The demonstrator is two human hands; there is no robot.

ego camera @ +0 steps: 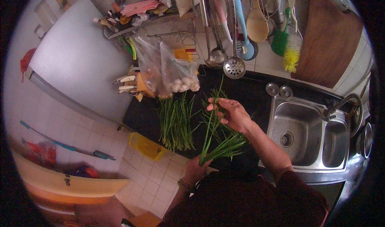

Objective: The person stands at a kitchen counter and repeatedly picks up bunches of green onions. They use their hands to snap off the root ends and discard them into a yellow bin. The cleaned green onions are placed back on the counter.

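Note:
In my left hand (195, 168), low near the counter's front edge, is a bunch of long green leafy stalks (225, 149), perhaps garlic chives. My right hand (236, 114) is raised above the black countertop (255, 91), thumb and fingers pinching one long stalk that runs down toward the left hand. Loose stalks (207, 115) lie beneath and beside the right hand, partly hidden by it. A neater pile of similar green stalks (177, 123) rests further left on the counter, touching neither hand.
A double stainless steel sink (296, 130) is set in at the right. Clear bags, one with garlic bulbs (185, 84), hang by a knife block (146, 84). Ladles (234, 67) and brushes (291, 52) hang behind the counter. Below the left edge is a yellow plastic bin (147, 146).

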